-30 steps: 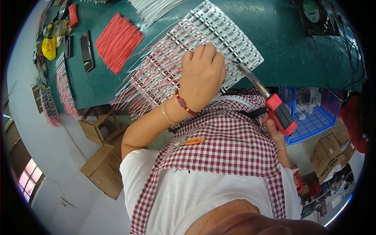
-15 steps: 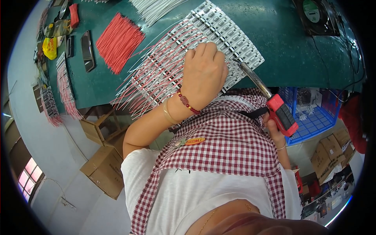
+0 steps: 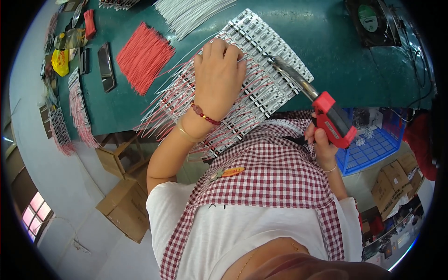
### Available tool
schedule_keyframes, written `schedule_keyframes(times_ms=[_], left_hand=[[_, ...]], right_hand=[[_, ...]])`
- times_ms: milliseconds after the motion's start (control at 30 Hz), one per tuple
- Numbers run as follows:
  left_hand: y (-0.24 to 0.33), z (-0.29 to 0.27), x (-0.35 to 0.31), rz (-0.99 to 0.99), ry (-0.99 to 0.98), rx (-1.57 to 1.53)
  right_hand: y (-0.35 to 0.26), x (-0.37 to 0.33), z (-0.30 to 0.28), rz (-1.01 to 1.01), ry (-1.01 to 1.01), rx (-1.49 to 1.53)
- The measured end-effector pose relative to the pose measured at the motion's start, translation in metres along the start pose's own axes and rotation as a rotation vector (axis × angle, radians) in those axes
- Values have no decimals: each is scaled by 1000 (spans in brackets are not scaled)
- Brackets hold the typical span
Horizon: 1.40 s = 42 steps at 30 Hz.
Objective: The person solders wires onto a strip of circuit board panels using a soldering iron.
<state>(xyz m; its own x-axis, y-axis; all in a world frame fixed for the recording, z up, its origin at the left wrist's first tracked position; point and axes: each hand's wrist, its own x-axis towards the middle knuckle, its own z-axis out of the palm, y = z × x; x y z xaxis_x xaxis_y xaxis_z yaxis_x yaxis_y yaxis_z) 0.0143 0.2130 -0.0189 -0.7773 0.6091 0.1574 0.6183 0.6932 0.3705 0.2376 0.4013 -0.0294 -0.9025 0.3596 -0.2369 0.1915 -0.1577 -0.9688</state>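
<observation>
A slanted board of small silvery parts in rows (image 3: 280, 42) lies at the near edge of the green table. Thin red and white wires (image 3: 158, 109) stick out from its rows toward the left. My left hand (image 3: 218, 70) is over the wired part, fingers curled down and closed; the fingertips and whatever they pinch are hidden. My right hand (image 3: 323, 143) is wrapped round the grip of a red and black soldering gun (image 3: 332, 119). Its metal barrel points up and left, and the tip is over the board's rows, to the right of my left hand.
On the green table (image 3: 322, 28) lie a bundle of red wires (image 3: 143, 56), a pile of white wires (image 3: 191, 14) and a phone (image 3: 107, 67). A black fan (image 3: 373, 23) with cables is at far right. Beside me are a blue crate (image 3: 371, 151) and cardboard boxes (image 3: 126, 205).
My left hand has moved left across the board. The soldering gun's tip has shifted up and left with my right hand. The board has swung slightly, its near end now lower.
</observation>
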Motion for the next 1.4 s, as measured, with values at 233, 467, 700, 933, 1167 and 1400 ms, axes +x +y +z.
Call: schedule_keyframes(times_ms=[233,467,700,933,1167,1400], left_hand=[[-1,3,9,-34,29,30],[-3,8,13,7,31,-37],[-3,8,18,0,71,-38],[-1,8,18,5,74,-19],[-3,8,19,3,35,-24],[-2,10,23,-2,40,-5]], right_hand=[[-11,15,12,-10,-87,-34],[0,16,13,53,48,-125],[5,16,10,35,33,-240],[-3,19,12,10,-2,-366],[-12,15,15,-66,-95,-256],[-4,18,5,-42,-100,-252]])
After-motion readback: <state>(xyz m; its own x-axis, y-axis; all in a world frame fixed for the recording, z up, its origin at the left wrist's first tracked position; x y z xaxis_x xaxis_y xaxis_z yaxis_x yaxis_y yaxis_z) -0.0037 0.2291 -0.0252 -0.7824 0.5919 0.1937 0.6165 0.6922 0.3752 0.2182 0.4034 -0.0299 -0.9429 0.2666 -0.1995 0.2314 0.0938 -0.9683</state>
